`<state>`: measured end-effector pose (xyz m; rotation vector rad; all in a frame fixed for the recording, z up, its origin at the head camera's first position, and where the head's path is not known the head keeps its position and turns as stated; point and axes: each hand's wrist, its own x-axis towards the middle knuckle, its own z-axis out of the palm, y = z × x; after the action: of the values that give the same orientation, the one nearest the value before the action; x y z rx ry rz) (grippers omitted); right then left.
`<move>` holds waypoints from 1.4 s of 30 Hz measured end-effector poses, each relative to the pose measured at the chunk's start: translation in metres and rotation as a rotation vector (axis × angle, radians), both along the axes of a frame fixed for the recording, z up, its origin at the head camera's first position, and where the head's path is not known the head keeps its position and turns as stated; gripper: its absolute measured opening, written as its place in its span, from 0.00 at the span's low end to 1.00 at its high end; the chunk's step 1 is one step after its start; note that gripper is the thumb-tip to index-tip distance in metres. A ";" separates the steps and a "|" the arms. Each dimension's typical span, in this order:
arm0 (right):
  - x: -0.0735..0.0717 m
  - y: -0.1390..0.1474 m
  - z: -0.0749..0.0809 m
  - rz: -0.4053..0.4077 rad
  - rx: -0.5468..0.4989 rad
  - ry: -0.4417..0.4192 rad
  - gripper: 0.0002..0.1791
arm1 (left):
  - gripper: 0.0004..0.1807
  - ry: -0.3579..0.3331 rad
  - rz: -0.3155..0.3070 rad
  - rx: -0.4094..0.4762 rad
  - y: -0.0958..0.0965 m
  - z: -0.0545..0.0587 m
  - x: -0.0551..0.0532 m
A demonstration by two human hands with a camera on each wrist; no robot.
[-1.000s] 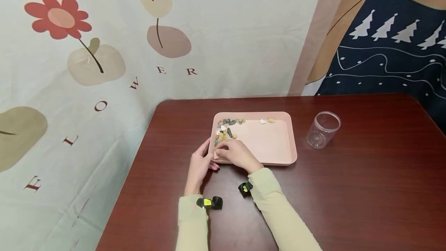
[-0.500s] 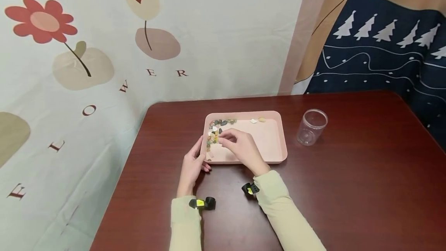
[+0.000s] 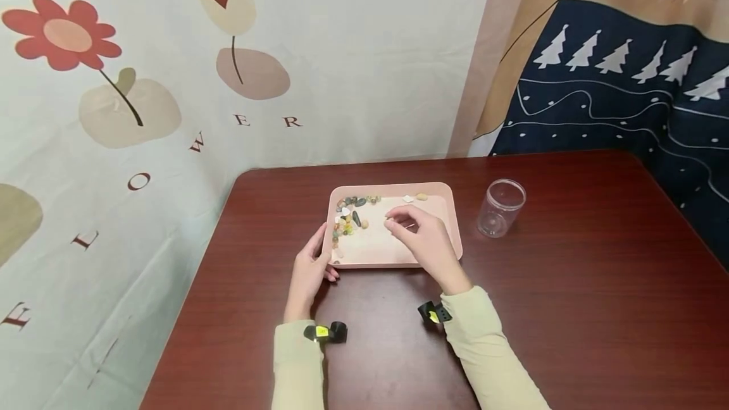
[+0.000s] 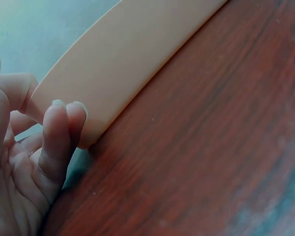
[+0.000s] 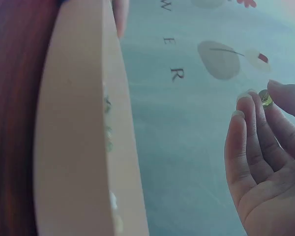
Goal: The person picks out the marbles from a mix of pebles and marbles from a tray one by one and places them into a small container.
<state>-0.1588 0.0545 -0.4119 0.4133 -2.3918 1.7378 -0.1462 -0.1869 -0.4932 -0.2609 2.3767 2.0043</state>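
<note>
Your right hand (image 3: 424,239) has lifted off the cluster of pebbles (image 3: 348,219) at the left side of the pink tray (image 3: 450,233) and now hovers over the tray's bare middle; a second ago it was down among the stones at the tray's near left corner. It has come away with something: the right wrist view shows a small yellowish-green pebble (image 5: 265,99) pinched between your thumb and fingertips (image 5: 248,101), the rest of the fingers loosely curled. So one stone is out of the heap and in the air, and the pick reads as done. Your left hand (image 3: 310,271) has not moved in that time; it holds the tray's near left corner, thumb on the rim and fingers (image 4: 64,128) tucked round the outer edge, which keeps the tray steady on the table (image 3: 569,309). The rest of the pebbles lie where they were, strung along the tray's left wall and far left edge, with two pale ones (image 3: 414,197) apart near the far rim. The clear jar (image 3: 500,207) stands upright and empty on the table just right of the tray, well apart from your right hand, and judging from the drift rightward it looks the likely place for the stone, though the grip on so small a thing is slight.
</note>
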 end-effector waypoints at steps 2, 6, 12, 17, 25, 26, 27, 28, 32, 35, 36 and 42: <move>0.000 0.006 0.002 -0.024 -0.005 0.007 0.11 | 0.34 0.012 0.000 -0.013 0.000 -0.002 -0.001; 0.000 0.017 0.007 -0.061 -0.006 0.036 0.12 | 0.32 0.025 0.008 -0.025 0.000 -0.003 -0.001; -0.001 0.037 0.010 -0.122 -0.024 0.030 0.15 | 0.31 0.018 0.011 -0.021 0.000 -0.005 0.000; 0.000 0.053 0.014 -0.191 -0.039 0.030 0.17 | 0.32 0.023 0.009 -0.016 0.001 -0.006 0.000; 0.000 0.077 0.017 -0.335 -0.039 0.034 0.16 | 0.33 0.015 0.012 -0.026 0.000 -0.006 0.001; 0.000 0.080 0.017 -0.353 -0.035 0.035 0.16 | 0.33 0.016 0.013 -0.029 0.000 -0.006 0.001; 0.000 0.084 0.017 -0.368 -0.035 0.034 0.16 | 0.34 0.014 0.016 -0.035 0.000 -0.006 0.000; -0.001 0.086 0.017 -0.382 -0.033 0.032 0.16 | 0.34 0.014 0.016 -0.038 -0.001 -0.006 0.000; -0.001 0.098 0.017 -0.425 -0.028 0.037 0.16 | 0.35 0.009 0.013 -0.044 -0.001 -0.005 -0.001; 0.001 0.105 0.017 -0.460 -0.026 0.034 0.16 | 0.35 0.005 0.012 -0.042 -0.001 -0.005 -0.001; 0.001 0.107 0.016 -0.476 -0.027 0.027 0.16 | 0.35 0.005 0.012 -0.041 -0.001 -0.004 -0.001; 0.003 0.119 0.013 -0.557 -0.057 -0.010 0.16 | 0.35 0.006 0.007 -0.031 -0.001 -0.004 0.000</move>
<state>-0.1563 0.1732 -0.3992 -0.2529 -2.1671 1.5359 -0.1463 -0.1881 -0.4972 -0.2647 2.4156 1.9751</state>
